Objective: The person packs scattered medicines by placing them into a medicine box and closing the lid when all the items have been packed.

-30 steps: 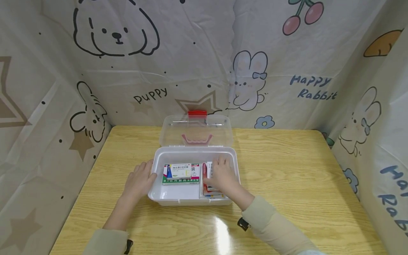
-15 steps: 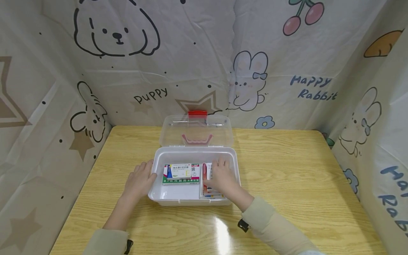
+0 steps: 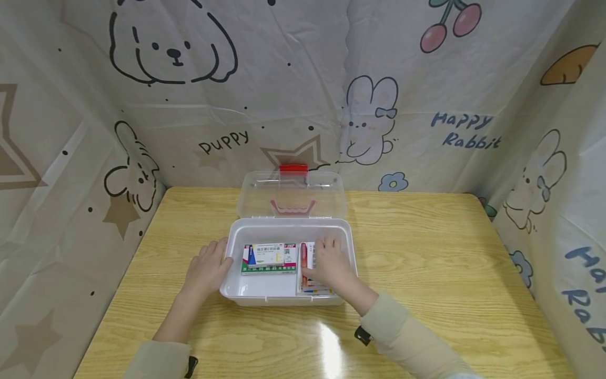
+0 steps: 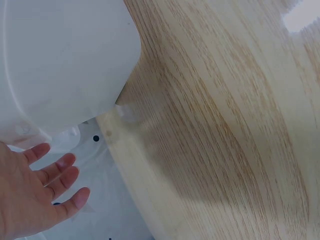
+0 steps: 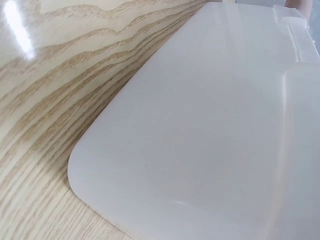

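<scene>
A white plastic storage box [image 3: 265, 301] stands on the table with its clear lid [image 3: 255, 197] tipped back. My left hand [image 3: 206, 266] rests at the box's left side, thumb by the rim; in the left wrist view its fingers [image 4: 62, 175] are loosely extended along the outer wall. Inside, my right hand [image 3: 330, 260] grips a red-and-white medicine box [image 3: 305, 266] at the right end, thumb on its left side, covering much of it. Beneath lies another flat box [image 3: 317, 291]. To the left, a white-and-blue medicine box [image 3: 269, 253] lies on a green-and-pink one [image 3: 267, 271].
The lid carries a red latch [image 3: 293, 169] and a pink handle [image 3: 292, 208]. Around the wooden table [image 3: 416, 252] hangs a printed cloth [image 3: 293, 95]. The right wrist view shows mainly the box's outer wall [image 5: 185, 130], with the right hand hidden.
The red-and-white medicine box under my right hand has shifted and turned slightly, showing more of its white face. My left hand and the storage box stay put.
</scene>
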Tool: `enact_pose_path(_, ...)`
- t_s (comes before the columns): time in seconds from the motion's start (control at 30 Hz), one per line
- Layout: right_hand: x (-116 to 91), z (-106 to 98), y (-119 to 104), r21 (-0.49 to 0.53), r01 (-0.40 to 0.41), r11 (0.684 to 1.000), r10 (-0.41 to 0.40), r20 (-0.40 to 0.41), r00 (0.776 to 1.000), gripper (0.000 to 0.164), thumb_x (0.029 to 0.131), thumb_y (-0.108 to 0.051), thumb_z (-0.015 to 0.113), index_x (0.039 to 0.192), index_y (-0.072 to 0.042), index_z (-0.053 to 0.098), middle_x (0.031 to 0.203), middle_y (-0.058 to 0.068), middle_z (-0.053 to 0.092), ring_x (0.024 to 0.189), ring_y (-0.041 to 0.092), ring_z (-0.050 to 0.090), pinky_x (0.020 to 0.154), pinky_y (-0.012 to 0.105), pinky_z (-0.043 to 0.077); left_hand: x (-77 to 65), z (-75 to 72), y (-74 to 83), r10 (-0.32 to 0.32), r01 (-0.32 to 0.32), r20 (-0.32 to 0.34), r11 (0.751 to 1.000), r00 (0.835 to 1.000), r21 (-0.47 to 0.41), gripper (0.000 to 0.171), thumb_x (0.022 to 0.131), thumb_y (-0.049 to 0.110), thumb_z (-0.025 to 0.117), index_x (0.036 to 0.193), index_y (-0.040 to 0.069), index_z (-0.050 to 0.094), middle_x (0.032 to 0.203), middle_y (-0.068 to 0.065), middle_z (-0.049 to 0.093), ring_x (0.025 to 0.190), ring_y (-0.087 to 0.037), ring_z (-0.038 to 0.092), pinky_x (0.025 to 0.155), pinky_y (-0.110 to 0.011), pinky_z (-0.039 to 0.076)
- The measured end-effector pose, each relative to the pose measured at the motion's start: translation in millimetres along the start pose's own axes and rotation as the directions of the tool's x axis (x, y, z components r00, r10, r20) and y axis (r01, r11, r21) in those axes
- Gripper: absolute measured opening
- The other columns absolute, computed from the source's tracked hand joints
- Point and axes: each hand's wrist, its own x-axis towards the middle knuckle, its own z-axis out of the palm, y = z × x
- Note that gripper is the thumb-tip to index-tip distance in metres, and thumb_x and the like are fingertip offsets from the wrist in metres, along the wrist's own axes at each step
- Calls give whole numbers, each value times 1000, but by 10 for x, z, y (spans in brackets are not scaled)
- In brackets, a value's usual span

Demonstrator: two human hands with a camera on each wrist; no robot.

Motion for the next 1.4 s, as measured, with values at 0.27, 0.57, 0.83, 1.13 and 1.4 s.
enact_pose_path(0.27, -7, 4, 15, -45, -21, 999, 22, 13, 1000, 88, 72, -53, 68, 132, 4, 40, 129, 24, 41, 118, 39, 39, 93, 50, 40, 4, 1, 0, -2, 2, 2, 1000, 1000, 5, 54, 91, 26, 40, 138, 1, 31, 122, -23, 46, 110, -39, 42, 86, -58, 37)
enact_pose_path(0.57, 72, -173, 63, 40, 21, 999, -18, -52, 998, 78, 77, -49, 66, 135, -4, 41, 135, 20, 41, 123, 37, 39, 100, 51, 33, -5, -9, 14, -3, 3, 6, 1000, 1000, -3, 54, 92, 27, 40, 138, 1, 31, 122, -23, 47, 109, -38, 42, 86, -58, 38)
enact_pose_path(0.83, 269, -510, 215, 227, 193, 955, -148, -200, 969, 59, 81, -26, 66, 133, -6, 44, 133, 16, 44, 120, 32, 44, 98, 46, 38, -3, 0, 1, -9, 9, 12, 1000, 1000, 2, 55, 92, 28, 39, 139, 0, 29, 125, -24, 44, 113, -39, 40, 88, -59, 36)
enact_pose_path(1.13, 643, -569, 610, 506, 249, 826, -133, -253, 958, 59, 85, -19, 61, 138, -7, 36, 140, 14, 37, 127, 33, 35, 103, 50, 30, -11, -10, 9, -6, 6, 12, 1000, 1000, 4, 55, 92, 27, 39, 139, 1, 30, 123, -24, 45, 110, -39, 41, 87, -59, 37)
enact_pose_path(1.4, 897, -443, 917, 691, 40, 721, 109, -170, 979, 65, 89, -20, 56, 144, -11, 22, 141, 20, 32, 127, 39, 33, 102, 52, 31, -5, -2, 7, -15, 15, 15, 1000, 1000, -6, 55, 92, 28, 40, 139, 2, 29, 124, -23, 45, 111, -38, 41, 88, -59, 36)
